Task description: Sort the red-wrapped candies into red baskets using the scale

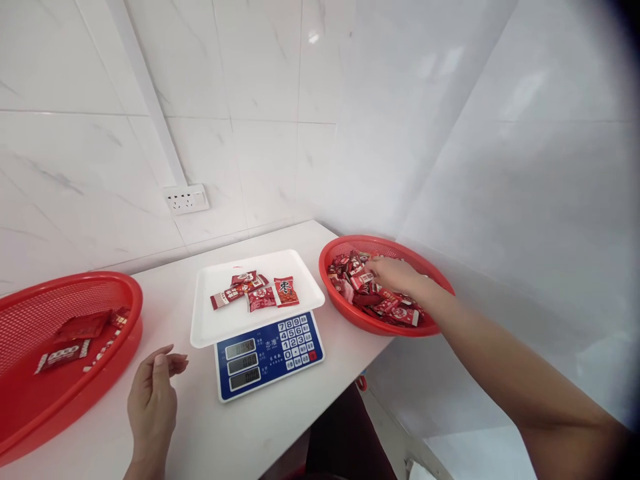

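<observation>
My right hand [394, 273] reaches into the red basket [327, 303] on the right, which holds many small red snack packets [387, 303]. Its fingers are bent together at a red-and-white packet [361, 277], partly hiding it. My left hand [154, 390] hovers over the table left of the scale, fingers loosely curled and apart from the thumb, with nothing visible in it. A digital scale [270, 357] with a blue keypad panel stands between the hands. On its white tray [217, 323] lie several red packets [260, 297].
A second red basket [107, 380] at the left edge holds a few red packets [65, 353]. The white table [210, 433] meets a tiled wall with a power socket [186, 199]. A side wall stands close behind the right basket.
</observation>
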Demonstrator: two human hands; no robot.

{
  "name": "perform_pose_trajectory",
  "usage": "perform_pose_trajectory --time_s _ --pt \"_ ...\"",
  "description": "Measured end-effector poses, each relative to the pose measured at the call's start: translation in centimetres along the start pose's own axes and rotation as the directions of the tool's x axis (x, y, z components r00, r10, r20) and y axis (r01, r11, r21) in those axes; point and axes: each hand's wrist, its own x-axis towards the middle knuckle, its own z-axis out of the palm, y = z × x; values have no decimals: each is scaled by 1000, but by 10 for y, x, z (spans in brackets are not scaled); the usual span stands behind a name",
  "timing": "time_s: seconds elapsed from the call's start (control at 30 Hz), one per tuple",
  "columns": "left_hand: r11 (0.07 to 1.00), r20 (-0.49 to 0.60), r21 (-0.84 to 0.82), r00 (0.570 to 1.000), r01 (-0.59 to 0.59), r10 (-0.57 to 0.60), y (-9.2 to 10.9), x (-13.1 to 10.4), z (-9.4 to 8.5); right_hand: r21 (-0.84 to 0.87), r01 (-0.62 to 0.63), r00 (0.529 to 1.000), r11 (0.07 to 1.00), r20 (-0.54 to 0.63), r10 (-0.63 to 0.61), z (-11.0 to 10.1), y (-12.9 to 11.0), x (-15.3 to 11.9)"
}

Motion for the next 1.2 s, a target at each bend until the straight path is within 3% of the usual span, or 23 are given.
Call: perform_pose_trajectory --time_s 0.1,0.17,0.27,0.37,0.5,0.57,0.63,0.7,0.77,0.8,0.93,1.0,1.07,1.2 --pt "1000 -17 -6 1000 -8 8 -1 -1 0 38 -61 993 997 -98 65 -17 -10 -7" --pt "999 -23 -27 1000 -21 20 -2 -2 -1 141 -52 983 989 -166 76 -25 -29 -9" --pt "998 -20 -47 999 -38 37 -3 -2 -1 268 68 986 961 -165 -24 -27 -73 -5" --pt "998 -25 -45 999 -48 47 -3 -2 -2 277 182 979 944 -146 -145 -26 -118 9" --pt "997 -58 -62 998 -41 38 -3 -1 -4 313 266 942 912 -287 -176 -35 -152 23" --pt "997 -75 -73 997 -37 31 -4 -1 -5 377 346 888 859 -428 -170 -39 -158 13" --pt "996 -86 -84 996 -38 31 -4 0 -6 426 472 792 772 -589 -160 -34 -158 -10" --pt "994 -92 -97 995 -43 34 -5 -1 -6 396 590 664 704 -733 -144 -15 -155 -39" --pt "993 -98 -103 994 -50 40 -5 -2 -5 362 642 587 676 -799 -130 16 -152 -66" --pt "993 -103 -101 994 -53 43 -5 -2 -4 383 640 587 666 -804 -101 35 -151 -77" --pt "993 -131 -86 989 -76 64 -5 -4 -1 640 301 811 706 -562 163 106 -144 -97" --pt "993 -134 -84 988 -89 77 -6 -4 1 705 141 881 695 -410 237 128 -139 -94" --pt "992 -131 -83 988 -97 85 -7 -4 2 742 46 918 668 -296 266 140 -135 -87" --pt "993 -127 -74 988 -96 86 -9 -2 3 813 -33 945 581 -164 283 147 -133 -70"
